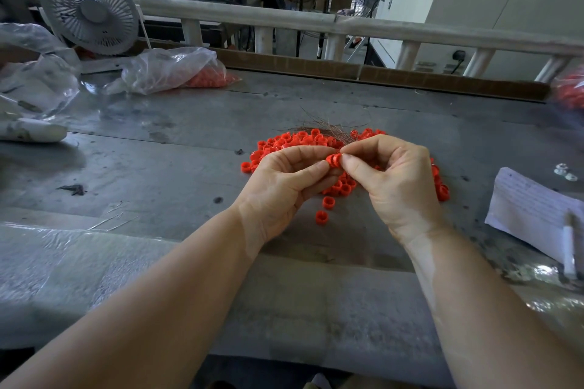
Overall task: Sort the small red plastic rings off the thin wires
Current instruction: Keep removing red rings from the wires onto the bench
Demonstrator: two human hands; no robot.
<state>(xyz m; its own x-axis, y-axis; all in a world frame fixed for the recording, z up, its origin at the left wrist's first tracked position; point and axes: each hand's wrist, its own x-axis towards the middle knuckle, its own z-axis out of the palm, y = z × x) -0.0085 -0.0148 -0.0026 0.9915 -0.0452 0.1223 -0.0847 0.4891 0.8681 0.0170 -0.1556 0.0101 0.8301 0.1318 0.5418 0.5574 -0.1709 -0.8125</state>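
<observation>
Red ring is pinched between left hand and right hand; best slide it straight off, sparing the wires behind.

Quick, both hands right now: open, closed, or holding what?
Left hand: pinching a small red plastic ring.
Right hand: fingertips pinched at that same ring; whether on it or a thin wire cannot be told.

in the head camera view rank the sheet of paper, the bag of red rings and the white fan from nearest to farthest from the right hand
From the right hand:
1. Sheet of paper, on the table just to its right.
2. Bag of red rings, far left across the table.
3. White fan, behind the bag, at the back left.
</observation>
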